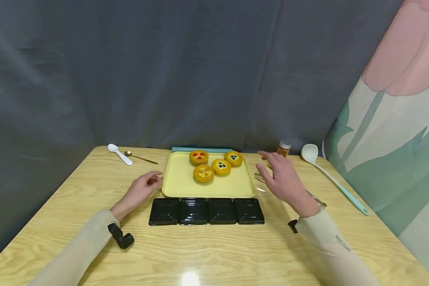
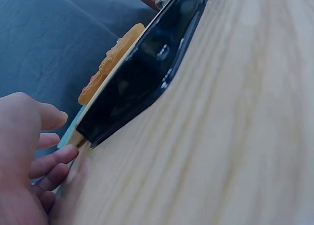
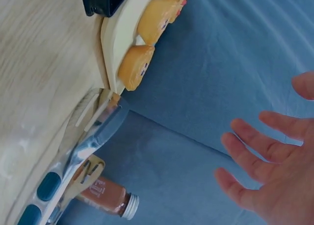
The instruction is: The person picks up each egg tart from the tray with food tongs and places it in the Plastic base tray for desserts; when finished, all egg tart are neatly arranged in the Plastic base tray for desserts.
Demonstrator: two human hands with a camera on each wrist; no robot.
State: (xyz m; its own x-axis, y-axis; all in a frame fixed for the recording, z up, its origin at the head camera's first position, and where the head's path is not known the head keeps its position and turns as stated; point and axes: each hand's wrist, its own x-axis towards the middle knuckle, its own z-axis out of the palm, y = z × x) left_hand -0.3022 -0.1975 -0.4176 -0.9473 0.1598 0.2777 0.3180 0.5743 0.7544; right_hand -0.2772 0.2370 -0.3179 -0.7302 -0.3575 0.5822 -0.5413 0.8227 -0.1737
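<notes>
A yellow tray [image 1: 180, 190] carries several toy tarts: one with red dots [image 1: 198, 157], two with blue dots [image 1: 221, 167], and one with pale orange pieces [image 1: 203, 173]. My left hand [image 1: 144, 186] rests by the tray's left edge, fingers loosely bent and fingertips right at the rim, thumb apart in the left wrist view. Raised over the right side, my right hand [image 1: 284, 180] has its fingers spread and holds nothing. Beneath it lie metal tongs [image 3: 81, 154] with teal grip inserts, partly covered by that hand in the head view.
A row of black square dishes [image 1: 194, 211] lines the tray's near edge. A teal roll [image 1: 201, 149] lies behind it. At left are a white spoon [image 1: 120, 155] and a thin brown-handled spoon [image 1: 141, 159]. A silver-lidded jar [image 1: 283, 148] and a long ladle [image 1: 329, 172] stand and lie right.
</notes>
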